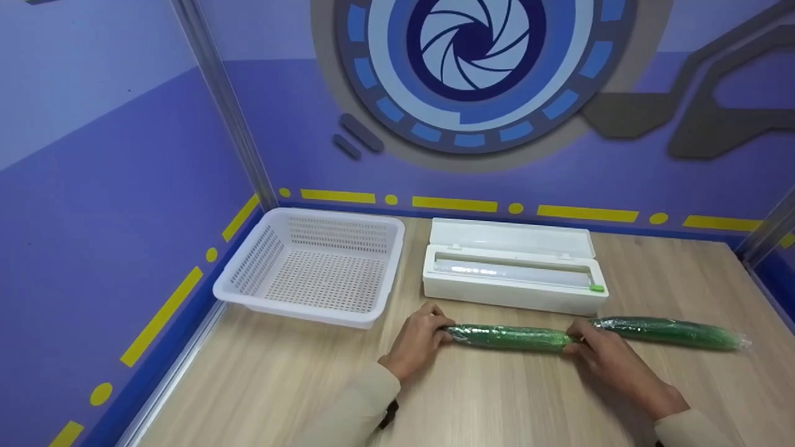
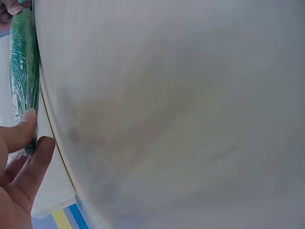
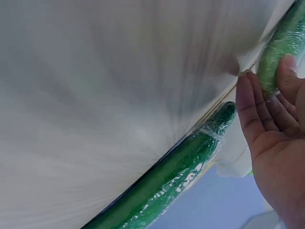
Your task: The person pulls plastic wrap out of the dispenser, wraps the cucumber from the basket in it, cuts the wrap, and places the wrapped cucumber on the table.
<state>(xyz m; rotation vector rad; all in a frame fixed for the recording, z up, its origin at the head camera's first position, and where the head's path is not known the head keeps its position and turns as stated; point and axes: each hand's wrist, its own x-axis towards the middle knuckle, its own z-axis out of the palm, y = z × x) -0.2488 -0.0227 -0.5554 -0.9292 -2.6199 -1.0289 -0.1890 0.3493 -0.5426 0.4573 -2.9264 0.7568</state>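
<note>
A cucumber (image 1: 509, 337) wrapped in clear film lies crosswise in front of the white box. My left hand (image 1: 417, 341) pinches its dark left end between thumb and fingers, which the left wrist view shows close up on the cucumber (image 2: 25, 67). At the paler right end, my right hand (image 1: 612, 360) holds the tip, thumb on one side and fingers on the other. A second film-wrapped cucumber (image 1: 677, 332) rests on the table just beyond the right hand. In the right wrist view this second cucumber (image 3: 176, 176) lies apart from the fingers.
Behind the hands stands a white cling film box (image 1: 515, 297), lid up, with a film roll (image 1: 509, 273) inside and a green slider (image 1: 597, 288) at its right. A white perforated basket (image 1: 310, 315) sits at the left. Walls border the wooden table (image 1: 279, 385).
</note>
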